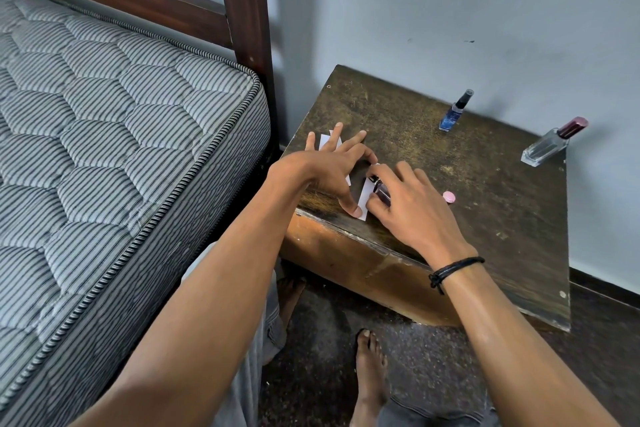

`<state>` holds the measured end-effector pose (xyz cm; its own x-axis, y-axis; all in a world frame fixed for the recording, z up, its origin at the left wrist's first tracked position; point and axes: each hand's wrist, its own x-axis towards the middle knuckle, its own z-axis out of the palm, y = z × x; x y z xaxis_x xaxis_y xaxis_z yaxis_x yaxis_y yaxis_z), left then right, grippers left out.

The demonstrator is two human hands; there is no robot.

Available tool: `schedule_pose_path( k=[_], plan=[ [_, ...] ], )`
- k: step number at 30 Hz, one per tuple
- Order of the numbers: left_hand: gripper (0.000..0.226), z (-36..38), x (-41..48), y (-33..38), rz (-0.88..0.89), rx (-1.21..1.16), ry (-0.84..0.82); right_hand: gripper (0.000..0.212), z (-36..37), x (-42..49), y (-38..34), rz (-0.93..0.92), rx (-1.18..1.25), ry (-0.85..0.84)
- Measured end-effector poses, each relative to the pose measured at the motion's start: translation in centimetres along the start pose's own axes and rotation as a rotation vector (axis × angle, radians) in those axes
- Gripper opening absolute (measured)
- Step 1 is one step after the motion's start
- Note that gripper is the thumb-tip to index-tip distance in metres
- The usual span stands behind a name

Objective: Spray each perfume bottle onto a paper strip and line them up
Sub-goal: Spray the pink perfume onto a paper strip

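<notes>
spread left hand [332, 166] is pinning a white paper strip [363, 200] at the surface's [450, 163] front edge; right hand [405, 210] is gripping a small purple glass bottle [381, 191], spraying likely next.

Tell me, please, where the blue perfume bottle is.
Head view: the blue bottle stands near the table's back edge, left of the clear bottle.

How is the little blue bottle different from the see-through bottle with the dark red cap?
The slim blue bottle is dark-coloured with a black top; the clear square glass bottle is see-through with a dark red cap. The blue bottle looks narrower, the clear one wider. Both stand on the brown wooden table.
</notes>
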<state>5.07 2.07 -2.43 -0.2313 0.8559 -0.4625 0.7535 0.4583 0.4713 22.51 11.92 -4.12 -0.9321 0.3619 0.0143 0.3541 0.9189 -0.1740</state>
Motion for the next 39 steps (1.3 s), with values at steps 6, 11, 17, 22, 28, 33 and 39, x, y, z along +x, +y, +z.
schedule_pose_path(
  k=[6, 11, 17, 22, 28, 33, 39],
  plan=[
    [0.101, -0.03, -0.07, 0.01, -0.003, -0.003, 0.0, 0.036, 0.14, 0.14, 0.01, -0.015, 0.01, 0.008],
    [0.102, -0.01, -0.06, 0.04, -0.002, -0.001, 0.0, 0.035, 0.1, 0.16, -0.05, -0.016, 0.02, 0.011],
    [0.102, -0.01, -0.07, 0.05, -0.006, 0.004, 0.001, 0.035, 0.17, 0.21, -0.03, -0.02, 0.026, 0.017],
    [0.101, 0.0, -0.04, 0.1, -0.004, 0.008, 0.002, 0.035, 0.22, 0.25, -0.01, -0.001, 0.068, 0.022],
    [0.1, 0.02, 0.06, 0.02, -0.005, 0.001, 0.002, 0.04, -0.12, 0.15, 0.26, 0.004, 0.132, -0.026],
    [0.104, 0.12, 0.11, -0.11, 0.0, -0.007, 0.01, 0.035, -0.21, 0.01, 0.25, -0.026, 0.121, -0.017],
    [0.104, 0.1, 0.01, -0.03, -0.002, -0.004, 0.006, 0.032, -0.14, 0.0, 0.18, -0.042, 0.101, 0.003]
  ],
)
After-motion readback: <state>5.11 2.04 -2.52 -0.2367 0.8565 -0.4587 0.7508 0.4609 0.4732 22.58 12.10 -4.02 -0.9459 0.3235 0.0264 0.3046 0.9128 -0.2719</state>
